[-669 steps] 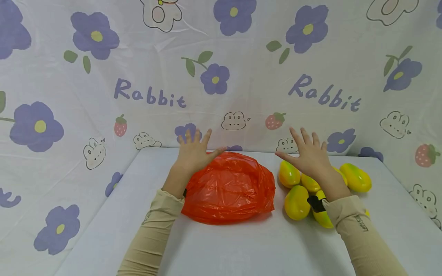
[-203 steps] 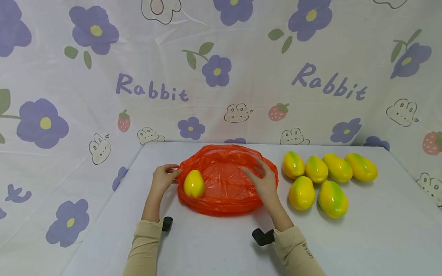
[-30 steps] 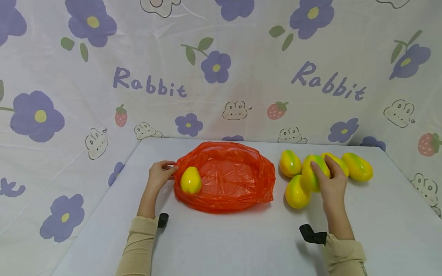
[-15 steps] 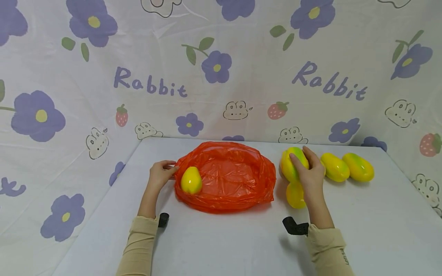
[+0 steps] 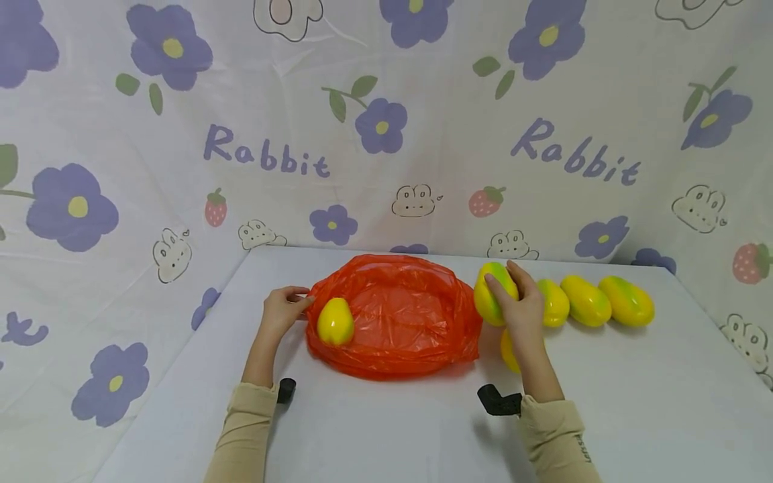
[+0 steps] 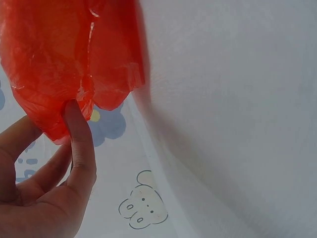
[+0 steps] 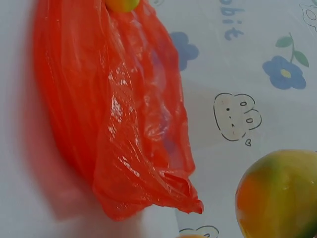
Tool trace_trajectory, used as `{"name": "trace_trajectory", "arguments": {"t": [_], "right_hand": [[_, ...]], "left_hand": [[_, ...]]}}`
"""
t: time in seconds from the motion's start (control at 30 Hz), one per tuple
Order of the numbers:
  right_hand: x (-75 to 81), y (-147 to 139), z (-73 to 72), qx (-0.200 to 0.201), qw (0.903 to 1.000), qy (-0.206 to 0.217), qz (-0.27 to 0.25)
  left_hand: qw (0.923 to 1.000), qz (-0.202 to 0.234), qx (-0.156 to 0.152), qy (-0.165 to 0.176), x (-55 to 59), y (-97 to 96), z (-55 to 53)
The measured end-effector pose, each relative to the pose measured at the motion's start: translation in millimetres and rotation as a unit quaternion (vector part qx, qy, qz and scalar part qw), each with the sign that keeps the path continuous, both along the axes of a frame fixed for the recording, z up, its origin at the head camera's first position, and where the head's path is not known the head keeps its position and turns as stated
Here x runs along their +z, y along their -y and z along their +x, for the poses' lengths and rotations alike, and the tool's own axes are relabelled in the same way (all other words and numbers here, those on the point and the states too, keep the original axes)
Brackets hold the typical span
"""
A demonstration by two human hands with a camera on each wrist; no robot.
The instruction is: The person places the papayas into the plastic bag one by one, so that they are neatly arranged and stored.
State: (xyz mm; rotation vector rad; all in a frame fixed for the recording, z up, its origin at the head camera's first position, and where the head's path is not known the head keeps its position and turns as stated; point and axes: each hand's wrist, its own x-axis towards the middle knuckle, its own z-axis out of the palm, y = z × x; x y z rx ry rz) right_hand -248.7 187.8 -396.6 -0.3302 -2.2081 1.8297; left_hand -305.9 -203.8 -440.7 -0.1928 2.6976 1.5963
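A red plastic bag (image 5: pixel 404 315) lies spread with its mouth open in the middle of the table, one yellow mango (image 5: pixel 335 322) resting inside at its left. My left hand (image 5: pixel 282 310) pinches the bag's left rim between thumb and fingers; the left wrist view shows the grip on the film (image 6: pixel 49 69). My right hand (image 5: pixel 524 312) holds a yellow-green mango (image 5: pixel 492 294) above the table, just beside the bag's right edge. In the right wrist view this mango (image 7: pixel 280 196) appears at the lower right, apart from the bag, while the hand's fingers are out of sight.
Several more mangoes lie to the right, among them one at the far end (image 5: pixel 626 300), one next to it (image 5: pixel 586 300) and one partly hidden behind my right wrist (image 5: pixel 509 352). A patterned cloth (image 5: pixel 417 121) hangs behind the white table (image 5: pixel 386 429).
My right hand, holding the mango, has moved left from the group of mangoes towards the bag. My left hand keeps its pinch on the bag's rim.
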Motion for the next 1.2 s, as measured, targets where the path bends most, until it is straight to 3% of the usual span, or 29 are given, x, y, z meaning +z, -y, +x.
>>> {"name": "trace_trajectory", "arguments": {"t": [0.43,0.57,0.87,1.2], "right_hand": [[-8.2,19,-5.8,0.027,0.9996,-0.003,-0.007],[-11.2,24,-7.5,0.037,0.9993,0.002,0.004],[-11.4,40,-12.6,0.049,0.9982,0.026,-0.021],[-14.7,56,-17.1,0.075,0.9967,0.015,-0.028]], "left_hand": [[1.0000,-0.001,0.001,0.000,-0.8,-0.5,0.4],[1.0000,-0.002,0.001,-0.002,-1.4,-0.9,0.8],[0.9999,-0.005,0.007,-0.006,-2.5,-1.0,-0.2],[0.9999,-0.006,0.009,-0.004,-2.0,-0.5,-0.5]]}}
